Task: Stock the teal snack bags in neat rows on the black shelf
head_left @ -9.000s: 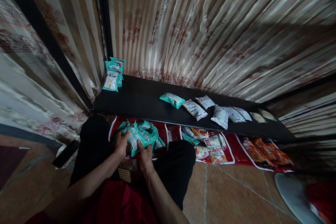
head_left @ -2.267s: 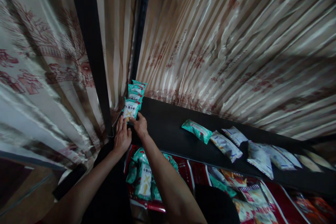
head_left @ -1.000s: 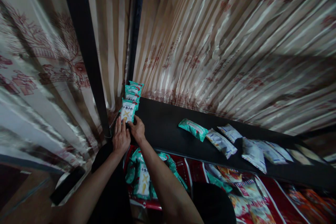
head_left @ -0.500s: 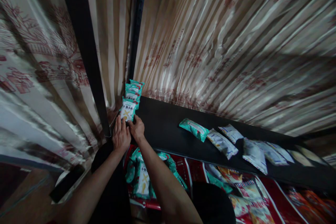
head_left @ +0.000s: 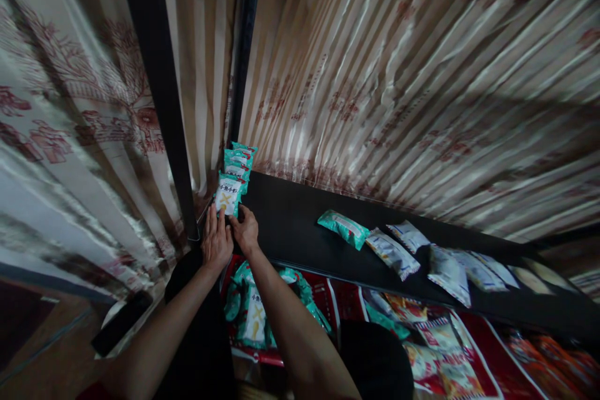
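Note:
Several green-and-white snack packets (head_left: pixel 227 194) stand in an overlapping row at the left end of a black shelf (head_left: pixel 290 212). My left hand (head_left: pixel 218 242) lies with its fingers stretched out flat against the lower front of the nearest packet. At that packet's lower right corner, my right hand (head_left: pixel 245 230) has its thumb and bent fingers around the edge. Both hands hide the packet's bottom.
A lone green packet (head_left: pixel 344 229) lies farther right on the shelf, beside several pale packets (head_left: pixel 392 253). Below, a red box (head_left: pixel 323 290) holds green packets (head_left: pixel 254 312); more snack bags (head_left: pixel 440 340) sit to its right. Striped cloth (head_left: pixel 375 75) and a dark post (head_left: pixel 157 75) bound the shelf.
The view has tilted and shifted slightly. My hands stay in almost the same place at the front packet, and the packets have not visibly moved.

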The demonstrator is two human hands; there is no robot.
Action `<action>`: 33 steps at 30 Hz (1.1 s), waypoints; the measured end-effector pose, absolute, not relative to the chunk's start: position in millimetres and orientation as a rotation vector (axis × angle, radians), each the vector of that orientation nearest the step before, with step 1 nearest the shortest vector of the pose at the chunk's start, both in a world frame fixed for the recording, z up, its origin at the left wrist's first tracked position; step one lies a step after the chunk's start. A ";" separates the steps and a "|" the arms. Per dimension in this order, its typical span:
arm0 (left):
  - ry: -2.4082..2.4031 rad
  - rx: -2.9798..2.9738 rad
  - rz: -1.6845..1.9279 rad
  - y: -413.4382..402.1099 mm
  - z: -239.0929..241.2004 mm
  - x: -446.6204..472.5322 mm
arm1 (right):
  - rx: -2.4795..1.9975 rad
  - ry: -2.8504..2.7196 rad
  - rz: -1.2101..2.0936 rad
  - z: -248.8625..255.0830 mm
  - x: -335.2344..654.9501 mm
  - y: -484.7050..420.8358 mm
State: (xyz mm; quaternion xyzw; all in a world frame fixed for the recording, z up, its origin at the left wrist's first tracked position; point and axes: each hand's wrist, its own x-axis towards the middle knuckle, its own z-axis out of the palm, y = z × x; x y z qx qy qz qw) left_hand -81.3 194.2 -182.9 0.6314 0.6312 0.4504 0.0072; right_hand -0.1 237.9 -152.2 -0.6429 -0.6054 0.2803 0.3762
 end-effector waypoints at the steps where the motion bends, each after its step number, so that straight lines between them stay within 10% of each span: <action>1: 1.968 1.979 1.407 193.3 -182.8 -81.3 | -1.646 -1.543 0.718 -151.9 0.0 236.6; 33: 1.918 2.084 1.408 188.5 -182.1 -81.1 | -1.653 -1.556 0.755 -143.9 -3.1 243.6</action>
